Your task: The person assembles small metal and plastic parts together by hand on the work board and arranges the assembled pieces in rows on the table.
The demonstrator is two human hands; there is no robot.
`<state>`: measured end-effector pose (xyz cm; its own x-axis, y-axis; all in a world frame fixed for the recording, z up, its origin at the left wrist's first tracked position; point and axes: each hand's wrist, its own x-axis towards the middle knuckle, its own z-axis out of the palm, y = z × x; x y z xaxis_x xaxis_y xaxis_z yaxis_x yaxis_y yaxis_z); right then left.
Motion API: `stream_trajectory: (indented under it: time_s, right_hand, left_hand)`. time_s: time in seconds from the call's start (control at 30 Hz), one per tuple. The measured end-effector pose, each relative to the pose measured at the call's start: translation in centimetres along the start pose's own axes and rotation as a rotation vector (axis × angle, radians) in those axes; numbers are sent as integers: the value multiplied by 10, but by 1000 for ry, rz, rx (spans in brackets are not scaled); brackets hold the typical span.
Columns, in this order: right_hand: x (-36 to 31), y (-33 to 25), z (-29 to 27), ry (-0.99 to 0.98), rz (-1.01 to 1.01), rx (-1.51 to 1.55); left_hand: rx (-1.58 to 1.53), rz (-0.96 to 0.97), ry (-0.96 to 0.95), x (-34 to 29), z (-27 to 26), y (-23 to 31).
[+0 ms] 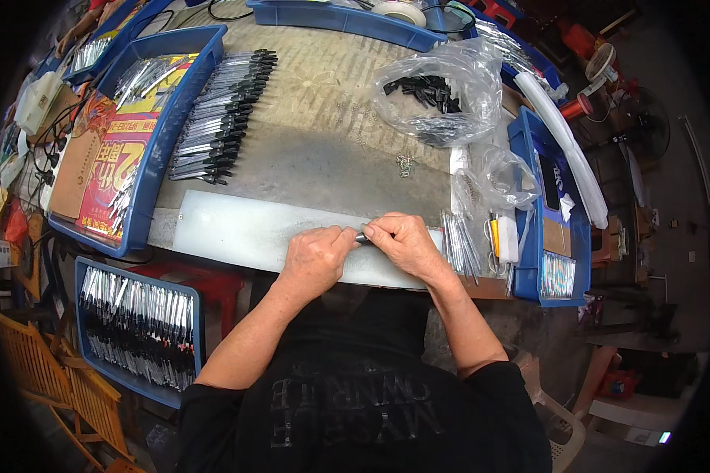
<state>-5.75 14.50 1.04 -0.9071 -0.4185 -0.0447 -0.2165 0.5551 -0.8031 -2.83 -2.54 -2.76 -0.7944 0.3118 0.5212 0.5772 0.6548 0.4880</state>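
Note:
Above a white strip (244, 229) at the table's near edge, my two hands meet. My left hand (319, 252) is closed, its thumb and fingers pinching one end of a pen (361, 236). The fingertips of my right hand (406, 243) grip the pen's other end. Only a short dark piece of it shows between the hands; the rest is hidden by fingers. Just right of my right hand lie several thin clear-and-silver pen pieces (460, 246). A long row of black-capped clear pens (225, 118) lies on the table beyond my left hand.
A clear bag of black caps (422, 94) sits at the far right, near small metal bits (405, 165). Blue trays stand left (146, 213) and right (532, 268). A lower tray of pens (197, 331) is at my left, beside a red stool (229, 288).

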Motion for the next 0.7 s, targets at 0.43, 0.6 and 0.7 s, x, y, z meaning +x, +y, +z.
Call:
stream_trajectory:
  time_s: [0.43,0.6,0.7]
  right_hand:
    - [-11,-2,8,113,76,131]
    - [-12,4,2,74,72,254]
    - [-12,-1,4,76,88,260]
  left_hand:
    - [5,-10,-51,1,-9,3]
    - [-52,-13,-94,9,-23,8]
    - [-5,-2,-94,14,-27,10]
